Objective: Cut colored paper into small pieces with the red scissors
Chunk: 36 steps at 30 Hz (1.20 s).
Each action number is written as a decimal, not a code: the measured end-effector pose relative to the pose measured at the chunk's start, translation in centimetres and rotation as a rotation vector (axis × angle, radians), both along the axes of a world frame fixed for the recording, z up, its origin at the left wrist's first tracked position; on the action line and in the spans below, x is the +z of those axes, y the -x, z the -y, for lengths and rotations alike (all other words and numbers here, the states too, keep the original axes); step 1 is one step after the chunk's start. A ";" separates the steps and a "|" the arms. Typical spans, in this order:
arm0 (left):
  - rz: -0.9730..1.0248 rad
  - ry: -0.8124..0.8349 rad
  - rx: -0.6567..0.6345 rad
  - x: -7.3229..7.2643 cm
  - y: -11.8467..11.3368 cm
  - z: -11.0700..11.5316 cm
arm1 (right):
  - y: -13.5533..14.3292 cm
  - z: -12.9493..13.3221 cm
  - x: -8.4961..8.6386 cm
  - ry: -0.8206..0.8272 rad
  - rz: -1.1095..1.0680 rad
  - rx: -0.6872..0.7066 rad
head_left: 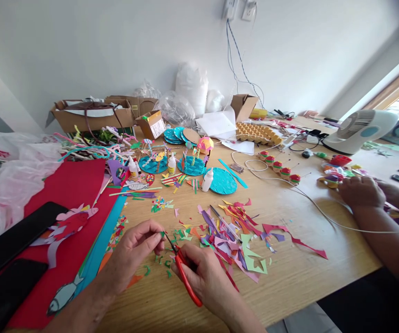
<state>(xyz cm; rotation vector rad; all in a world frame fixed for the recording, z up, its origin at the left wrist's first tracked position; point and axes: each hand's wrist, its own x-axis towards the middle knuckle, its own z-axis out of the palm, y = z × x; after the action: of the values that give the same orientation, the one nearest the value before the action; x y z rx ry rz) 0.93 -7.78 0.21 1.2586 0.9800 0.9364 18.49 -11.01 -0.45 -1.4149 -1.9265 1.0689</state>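
Note:
Between thumb and fingers, my left hand [143, 243] pinches a small piece of green paper [162, 234], mostly covered by the fingertips. My right hand [202, 273] is closed around the red handles of a pair of scissors [189, 286]. The dark blades point up and left, their tips at the green paper. Tiny green paper scraps [167, 263] lie on the table just below the blades. Right of the hands spreads a heap of colored paper offcuts [225, 231], with a pen [222, 217] lying across it.
White glue bottles [207, 180] stand near a blue disc [224, 181] and decorated blue bases [192, 165]. Red paper [64, 194] with two black phones [19, 236] lies left. A cable [310, 199] crosses rightward, near another person's hand [362, 194] and a fan [360, 129].

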 end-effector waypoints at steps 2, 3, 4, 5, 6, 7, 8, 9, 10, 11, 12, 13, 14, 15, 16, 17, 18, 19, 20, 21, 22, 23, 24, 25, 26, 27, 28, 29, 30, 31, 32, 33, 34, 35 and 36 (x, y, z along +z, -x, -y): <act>0.011 -0.002 0.000 -0.1 0.1 0.1 | 0.0 0.0 -0.1 -0.002 -0.008 0.006; 0.013 -0.004 0.000 -0.1 0.2 0.1 | 0.1 -0.1 -0.1 -0.001 -0.014 0.008; 0.012 -0.005 -0.002 -0.1 0.2 0.2 | 0.1 -0.1 -0.2 0.002 -0.019 0.012; 0.008 -0.006 -0.006 0.0 0.2 0.2 | 0.1 -0.1 -0.2 0.006 -0.023 0.014; 0.002 -0.005 -0.010 0.1 0.2 0.2 | 0.1 -0.1 -0.2 0.013 -0.029 0.017; -0.006 -0.004 -0.015 0.2 0.2 0.1 | 0.1 -0.2 -0.2 0.021 -0.036 0.020; -0.014 -0.001 -0.019 0.3 0.2 0.1 | 0.1 -0.2 -0.2 0.031 -0.044 0.022; -0.021 0.002 -0.023 0.4 0.2 0.1 | 0.1 -0.2 -0.1 0.042 -0.050 0.026; -0.027 0.004 -0.028 0.5 0.2 0.0 | 0.1 -0.2 0.0 0.051 -0.057 0.031; -0.032 0.006 -0.036 0.5 0.1 0.0 | 0.1 -0.2 0.0 0.058 -0.062 0.036; -0.037 0.008 -0.045 0.6 0.1 -0.1 | 0.1 -0.1 0.1 0.062 -0.065 0.042; -0.041 0.010 -0.053 0.6 0.1 -0.1 | 0.1 -0.1 0.1 0.064 -0.067 0.044; -0.044 0.011 -0.058 0.6 0.0 -0.1 | 0.1 -0.1 0.2 0.065 -0.070 0.046; -0.044 0.012 -0.059 0.5 0.0 -0.1 | 0.1 -0.1 0.2 0.066 -0.072 0.045; -0.040 0.013 -0.059 0.5 -0.1 -0.1 | 0.1 -0.1 0.2 0.067 -0.076 0.044; -0.034 0.014 -0.060 0.5 -0.1 -0.1 | 0.0 -0.2 0.2 0.069 -0.081 0.045; -0.028 0.016 -0.062 0.5 -0.2 -0.1 | 0.0 -0.2 0.2 0.070 -0.086 0.045; -0.022 0.018 -0.066 0.5 -0.2 -0.1 | 0.0 -0.2 0.2 0.071 -0.090 0.044; -0.019 0.020 -0.069 0.5 -0.3 -0.1 | 0.0 -0.2 0.1 0.073 -0.094 0.043; -0.018 0.022 -0.071 0.5 -0.3 -0.1 | 0.0 -0.3 0.1 0.076 -0.098 0.042; -0.020 0.022 -0.072 0.5 -0.3 -0.1 | 0.0 -0.2 0.1 0.078 -0.103 0.041; -0.024 0.021 -0.074 0.5 -0.3 -0.1 | 0.0 -0.2 0.1 0.082 -0.109 0.040; -0.028 0.019 -0.078 0.5 -0.3 -0.1 | 0.0 -0.2 0.1 0.084 -0.116 0.039; -0.033 0.018 -0.081 0.5 -0.2 0.0 | 0.0 -0.1 0.0 0.086 -0.124 0.040; -0.037 0.016 -0.086 0.5 -0.2 0.0 | 0.0 -0.1 0.0 0.087 -0.133 0.039; -0.041 0.015 -0.089 0.5 -0.2 0.0 | 0.0 -0.1 0.0 0.087 -0.141 0.038; -0.044 0.014 -0.090 0.5 -0.2 0.0 | 0.0 0.0 0.0 0.087 -0.147 0.037; -0.047 0.012 -0.089 0.5 -0.2 0.0 | 0.0 0.0 0.0 0.087 -0.151 0.035; -0.051 0.011 -0.085 0.5 -0.2 0.0 | 0.0 0.0 0.0 0.089 -0.153 0.035; -0.056 0.011 -0.081 0.5 -0.2 0.0 | 0.0 0.1 0.0 0.090 -0.153 0.034; -0.060 0.010 -0.075 0.5 -0.2 0.0 | 0.0 0.1 0.0 0.091 -0.151 0.033; -0.066 0.010 -0.070 0.5 -0.2 0.0 | 0.0 0.1 0.0 0.091 -0.149 0.032; -0.072 0.012 -0.066 0.6 -0.2 0.0 | 0.0 0.1 0.0 0.090 -0.147 0.033; -0.078 0.015 -0.061 0.6 -0.2 -0.1 | 0.0 0.1 -0.1 0.088 -0.147 0.034; -0.083 0.017 -0.055 0.7 -0.3 -0.1 | 0.0 0.1 -0.1 0.086 -0.147 0.037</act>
<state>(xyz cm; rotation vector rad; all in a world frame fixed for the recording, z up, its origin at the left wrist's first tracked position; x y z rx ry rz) 1.19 -7.69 0.91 1.3128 1.0108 0.8370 18.46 -11.11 -0.59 -1.3108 -1.8278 1.2503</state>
